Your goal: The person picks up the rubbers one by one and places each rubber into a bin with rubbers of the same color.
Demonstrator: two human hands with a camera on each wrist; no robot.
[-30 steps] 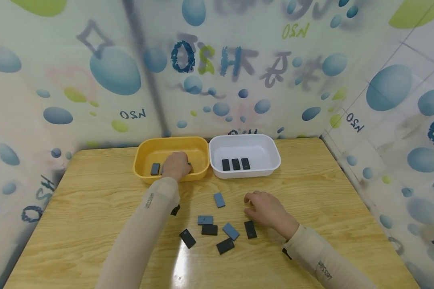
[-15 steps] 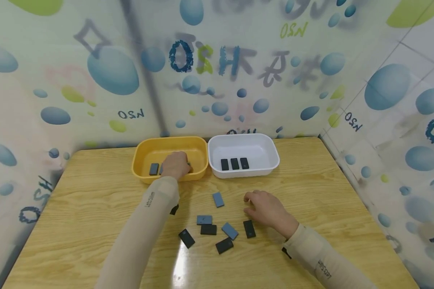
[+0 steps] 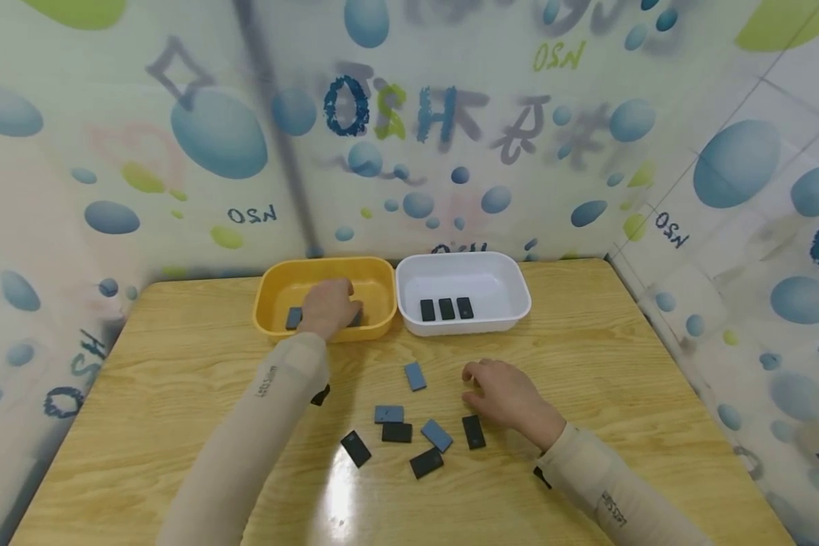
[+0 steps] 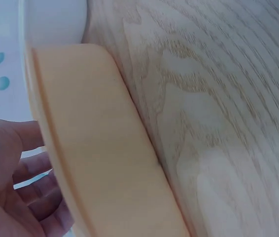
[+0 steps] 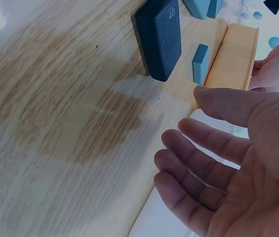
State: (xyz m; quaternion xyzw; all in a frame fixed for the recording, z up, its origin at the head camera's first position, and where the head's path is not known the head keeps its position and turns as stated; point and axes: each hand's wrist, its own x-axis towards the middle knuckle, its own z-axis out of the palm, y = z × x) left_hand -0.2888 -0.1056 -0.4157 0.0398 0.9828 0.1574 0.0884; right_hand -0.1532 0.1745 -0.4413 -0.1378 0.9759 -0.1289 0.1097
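Note:
My left hand point(image 3: 329, 307) reaches over the front wall of the yellow bin point(image 3: 378, 288), fingers loosely bent and thumb apart. The bin wall hides its fingertips in the left wrist view. Beneath and beside it in the bin lie blue-grey erasers, one at the left point(image 3: 293, 318) and another near the thumb point(image 3: 356, 319). Just above the table my right hand point(image 3: 505, 390) hovers with relaxed fingers, holding nothing. Closest to it is a black eraser point(image 3: 474, 432), marked 4B in the right wrist view. A blue eraser point(image 3: 415, 376) lies to its left.
Beside the yellow bin stands a white bin point(image 3: 491, 292) with three black erasers point(image 3: 447, 309) in a row. More blue erasers point(image 3: 437, 436) and black erasers point(image 3: 356, 448) are scattered across the wooden table point(image 3: 177, 394). A patterned wall point(image 3: 409, 189) rises behind the bins.
My left hand has shifted slightly left and back within the yellow bin, and its thumb has spread, uncovering an eraser by it. The right hand has stayed in place.

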